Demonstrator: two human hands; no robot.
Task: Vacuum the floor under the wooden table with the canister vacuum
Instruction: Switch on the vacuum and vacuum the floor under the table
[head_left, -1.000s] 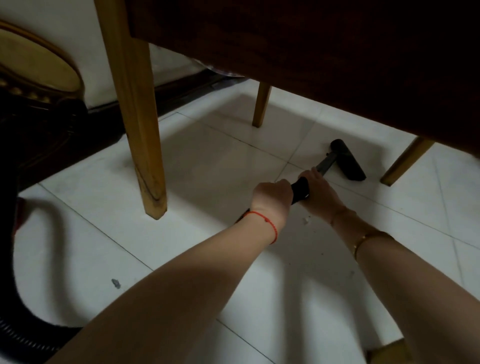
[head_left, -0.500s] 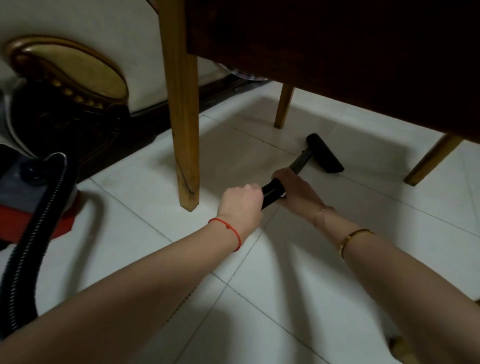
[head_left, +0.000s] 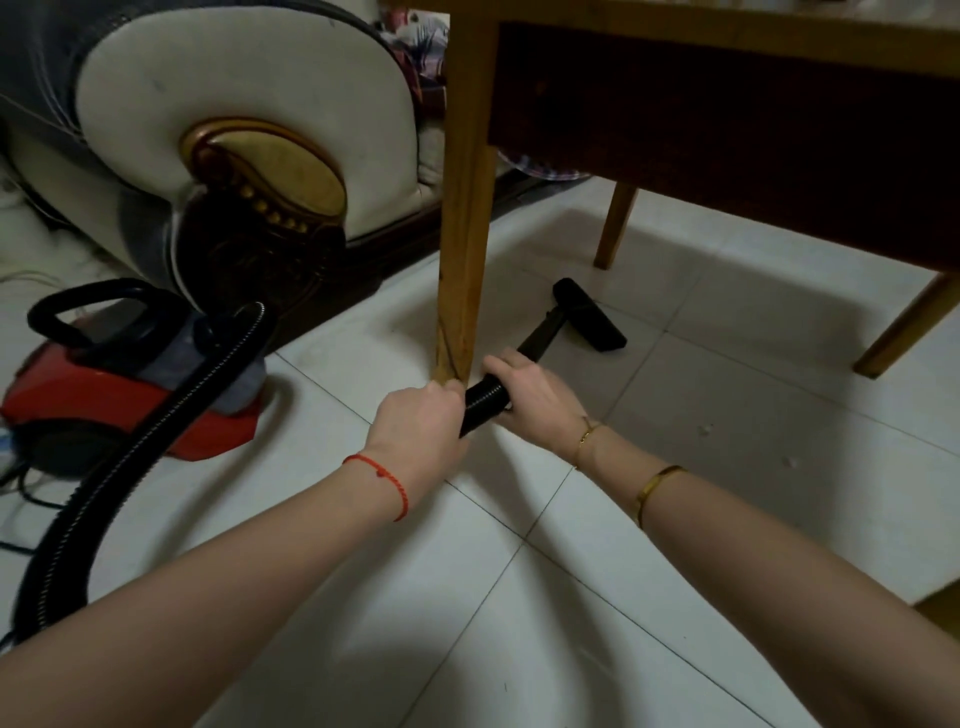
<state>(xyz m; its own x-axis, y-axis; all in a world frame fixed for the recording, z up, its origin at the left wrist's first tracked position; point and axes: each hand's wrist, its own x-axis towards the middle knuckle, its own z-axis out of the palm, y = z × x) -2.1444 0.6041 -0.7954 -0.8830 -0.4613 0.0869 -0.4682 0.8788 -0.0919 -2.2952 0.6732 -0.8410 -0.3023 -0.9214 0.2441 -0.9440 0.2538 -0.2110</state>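
Both hands grip the black vacuum wand (head_left: 485, 402) low over the white tiled floor. My left hand (head_left: 423, 423) holds its ribbed rear end, and my right hand (head_left: 530, 392) wraps it just ahead. The wand runs forward to a black floor nozzle (head_left: 589, 314) lying flat on the tiles under the wooden table (head_left: 727, 36). The table's near leg (head_left: 465, 208) stands right beside my hands. The red canister vacuum (head_left: 119, 395) sits at the left, and its ribbed black hose (head_left: 130, 457) curves down toward the lower left.
A sofa arm (head_left: 249, 156) with white padding and gold trim stands behind the canister. Two more table legs (head_left: 615, 226) (head_left: 909, 325) stand at the back and right. Small crumbs (head_left: 704, 428) lie on the tiles at the right. Cables (head_left: 21, 483) trail by the canister.
The view has risen and swung left, bringing the canister and sofa arm into sight. My hands and the wand have drawn back toward the near table leg, with the nozzle closer to it.
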